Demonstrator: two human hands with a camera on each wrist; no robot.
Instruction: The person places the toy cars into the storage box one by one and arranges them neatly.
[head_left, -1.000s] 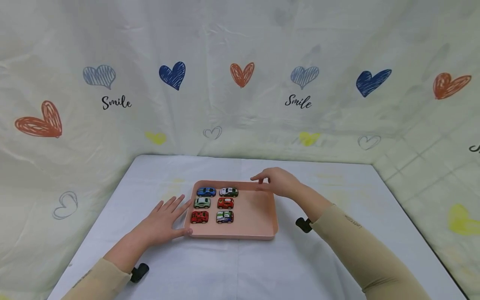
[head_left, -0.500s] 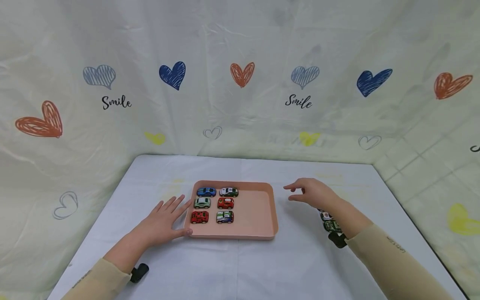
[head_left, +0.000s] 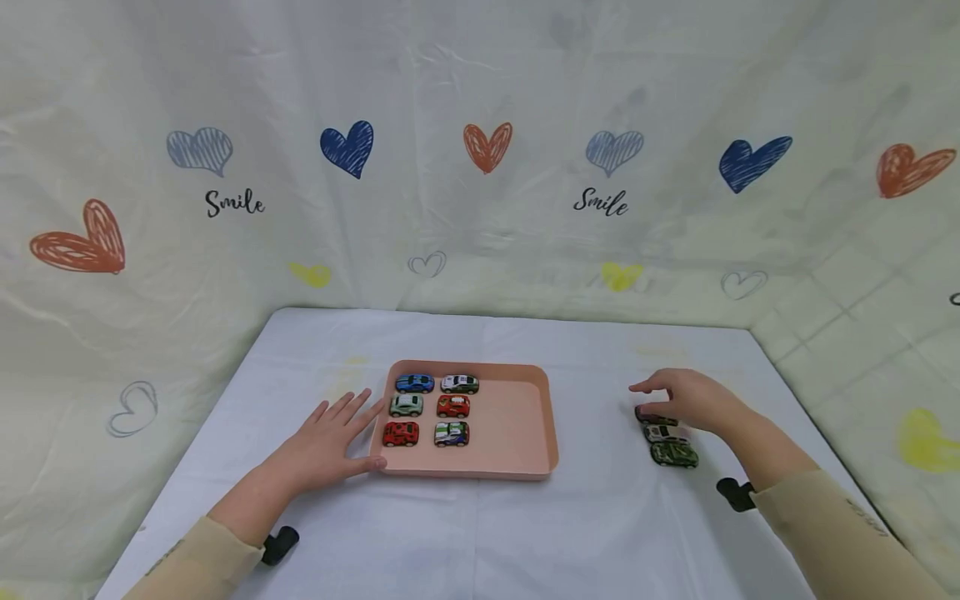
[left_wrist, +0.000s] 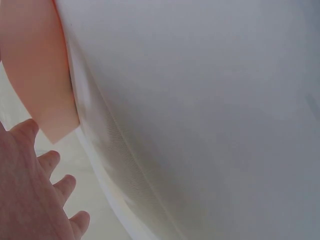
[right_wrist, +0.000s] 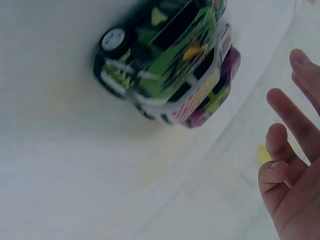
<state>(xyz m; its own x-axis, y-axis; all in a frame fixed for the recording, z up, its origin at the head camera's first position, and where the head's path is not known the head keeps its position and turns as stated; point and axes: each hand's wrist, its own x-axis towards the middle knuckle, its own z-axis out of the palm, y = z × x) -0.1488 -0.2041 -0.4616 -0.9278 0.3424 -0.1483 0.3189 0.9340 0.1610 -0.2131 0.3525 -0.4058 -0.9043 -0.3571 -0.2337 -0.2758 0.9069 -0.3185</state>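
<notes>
A pink tray (head_left: 513,425) lies on the table with several toy cars in its left half, in two columns. My left hand (head_left: 324,450) has its fingers spread, thumb and fingertips at the tray's left edge. Right of the tray, my right hand (head_left: 696,398) hovers over the far end of a row of three toy cars. It holds nothing; its fingers are loosely bent. Nearest me in that row is a green toy car (head_left: 673,455), then a white toy car (head_left: 664,433). The farthest, a purple and green toy car (right_wrist: 231,65), is partly hidden under the hand in the head view.
In the tray's far row are a blue toy car (head_left: 415,383) and a white and green one; red, pale green and multicoloured ones sit nearer. A white cloth (head_left: 480,542) covers the table. A curtain (head_left: 525,250) printed with hearts hangs behind.
My right hand has moved right, from the tray's far right rim to above the row of three cars, which has come into view. The left hand and tray stay put.
</notes>
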